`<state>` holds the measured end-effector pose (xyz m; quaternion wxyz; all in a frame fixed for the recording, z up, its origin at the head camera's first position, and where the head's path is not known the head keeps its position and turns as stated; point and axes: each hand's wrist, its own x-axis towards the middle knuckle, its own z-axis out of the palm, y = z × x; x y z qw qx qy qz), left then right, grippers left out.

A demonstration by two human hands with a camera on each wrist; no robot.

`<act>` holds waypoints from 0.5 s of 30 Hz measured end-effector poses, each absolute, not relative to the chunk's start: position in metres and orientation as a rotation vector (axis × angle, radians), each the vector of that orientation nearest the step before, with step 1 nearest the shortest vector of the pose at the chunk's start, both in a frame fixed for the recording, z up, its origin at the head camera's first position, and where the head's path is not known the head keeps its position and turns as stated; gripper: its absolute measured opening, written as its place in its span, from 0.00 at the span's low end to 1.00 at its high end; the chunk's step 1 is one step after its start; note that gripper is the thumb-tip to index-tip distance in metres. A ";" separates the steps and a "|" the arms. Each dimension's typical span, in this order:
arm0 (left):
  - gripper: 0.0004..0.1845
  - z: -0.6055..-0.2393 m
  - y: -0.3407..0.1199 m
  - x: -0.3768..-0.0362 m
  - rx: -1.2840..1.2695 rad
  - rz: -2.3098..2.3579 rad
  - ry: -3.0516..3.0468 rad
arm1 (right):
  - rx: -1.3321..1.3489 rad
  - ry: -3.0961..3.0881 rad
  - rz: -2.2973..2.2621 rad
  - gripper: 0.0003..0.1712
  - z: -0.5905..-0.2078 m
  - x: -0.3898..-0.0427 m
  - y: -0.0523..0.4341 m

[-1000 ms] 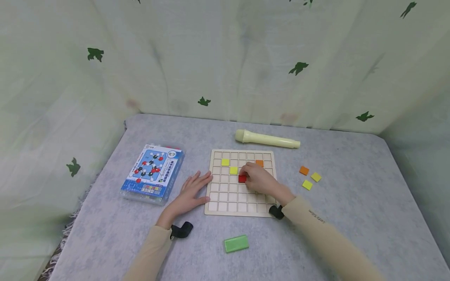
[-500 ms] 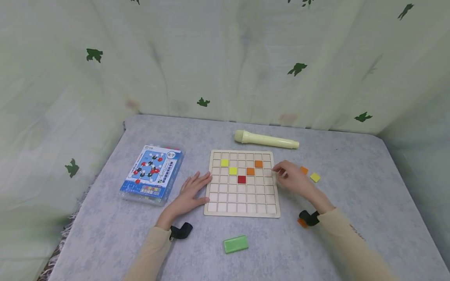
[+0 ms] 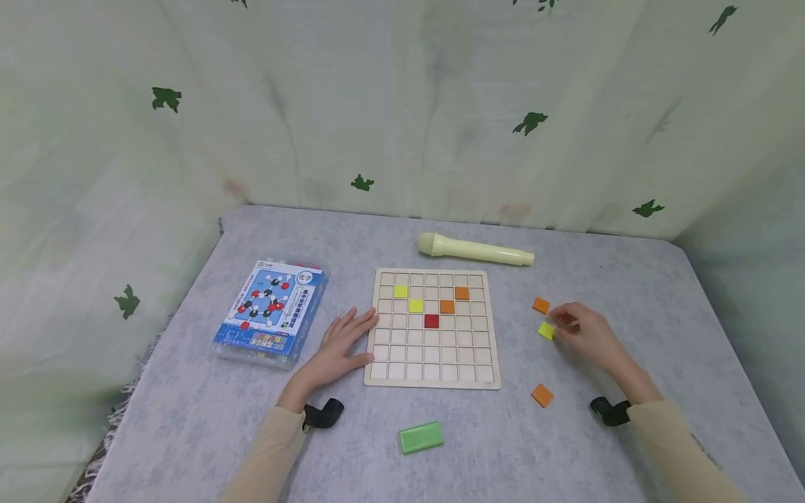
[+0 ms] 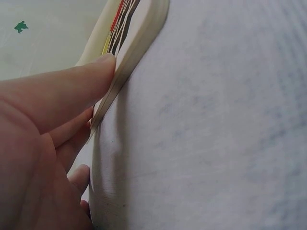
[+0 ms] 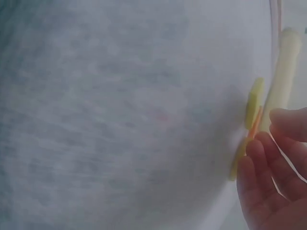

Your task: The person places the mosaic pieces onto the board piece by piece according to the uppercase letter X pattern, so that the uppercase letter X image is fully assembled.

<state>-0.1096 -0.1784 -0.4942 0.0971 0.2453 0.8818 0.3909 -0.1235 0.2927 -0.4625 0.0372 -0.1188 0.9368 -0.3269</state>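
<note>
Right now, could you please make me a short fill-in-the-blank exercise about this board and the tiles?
1. The left hand rests flat against the ____ edge of the board.
2. The only ____ tile on the board sits just below an orange one.
3. The right hand touches a ____ tile lying on the table, off the board.
4. The number of tiles set in the board is ____.

Missing words: left; red; yellow; five

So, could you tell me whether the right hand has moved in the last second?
Yes. The right hand has left the board and gone right, to the yellow tile on the table beside it.
</note>
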 end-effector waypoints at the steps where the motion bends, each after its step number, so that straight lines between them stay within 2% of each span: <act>1: 0.37 -0.494 -0.178 -0.110 0.728 1.160 2.613 | -0.363 2.874 -0.999 0.14 -0.464 -0.123 0.293; 15: 0.37 -0.495 -0.178 -0.109 0.759 1.184 2.620 | -0.420 2.904 -1.033 0.15 -0.470 -0.111 0.291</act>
